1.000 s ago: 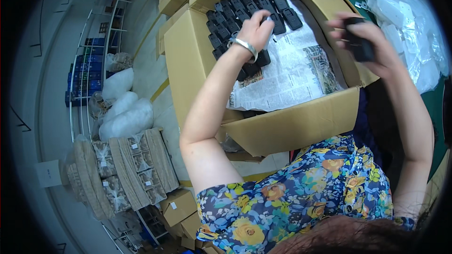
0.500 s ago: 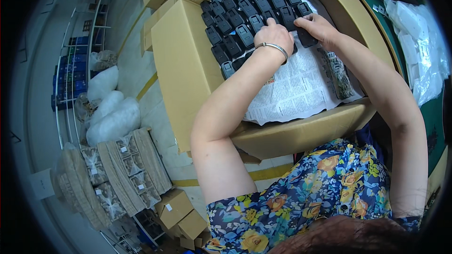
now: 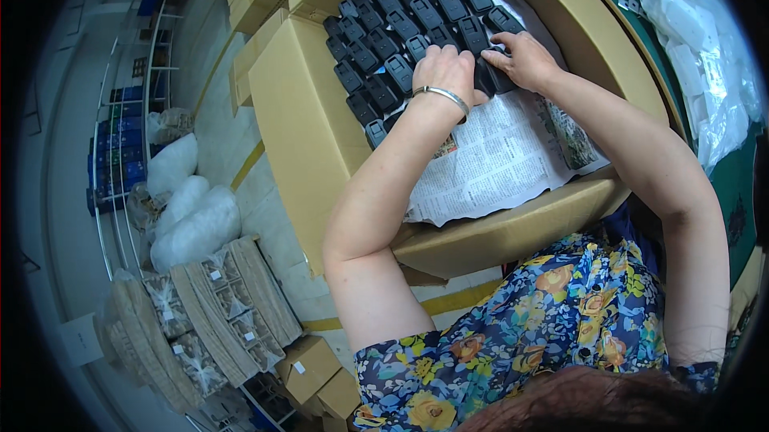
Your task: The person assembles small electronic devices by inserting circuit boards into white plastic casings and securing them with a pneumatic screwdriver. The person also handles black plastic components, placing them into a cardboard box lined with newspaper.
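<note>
Rows of black moulded plastic cases with rectangular recesses stand packed in the far part of an open cardboard box. My left hand is bent over the near end of these rows, its fingertips mostly hidden and its thumb against a black plastic case. From the right, my right hand is closed around the upper part of this same case, thumb and fingers curled at the row's edge. A sheet of newspaper lies below and nearer than the cases.
Clear plastic bags with white parts lie on a green table at the right. To the left are a metal rack, bundles wrapped in plastic and stacked cartons. The box's near wall stands before my body.
My right hand has shifted left, bringing the black plastic case close to my left hand at the row. The left hand's thumb now sticks out toward it. The whole view has shifted slightly.
</note>
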Available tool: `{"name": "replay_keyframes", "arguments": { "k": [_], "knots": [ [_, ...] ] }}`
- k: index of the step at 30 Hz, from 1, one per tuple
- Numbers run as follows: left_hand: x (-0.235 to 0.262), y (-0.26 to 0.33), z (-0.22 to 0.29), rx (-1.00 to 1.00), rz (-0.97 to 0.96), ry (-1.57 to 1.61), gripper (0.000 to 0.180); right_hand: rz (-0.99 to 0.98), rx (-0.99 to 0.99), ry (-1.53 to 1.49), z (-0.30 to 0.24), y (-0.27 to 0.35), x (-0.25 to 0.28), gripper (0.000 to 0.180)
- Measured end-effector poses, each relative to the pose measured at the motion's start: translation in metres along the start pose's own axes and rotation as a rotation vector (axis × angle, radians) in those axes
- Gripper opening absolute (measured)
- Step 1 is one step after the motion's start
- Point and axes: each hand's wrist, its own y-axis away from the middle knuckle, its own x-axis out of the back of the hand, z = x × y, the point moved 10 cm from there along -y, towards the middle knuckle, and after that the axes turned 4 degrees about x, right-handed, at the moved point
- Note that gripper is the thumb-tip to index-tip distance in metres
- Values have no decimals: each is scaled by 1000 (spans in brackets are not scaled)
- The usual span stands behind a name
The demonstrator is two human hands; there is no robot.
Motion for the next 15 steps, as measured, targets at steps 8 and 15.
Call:
{"name": "replay_keyframes", "arguments": {
  "k": [8,15],
  "knots": [
    [23,1,-1,-67,140,34,59,-166,-153,-164,7,0,3,38],
    [30,2,-25,-134,237,137,60,-155,71,-155,-36,14,16,37]
  ]
}}
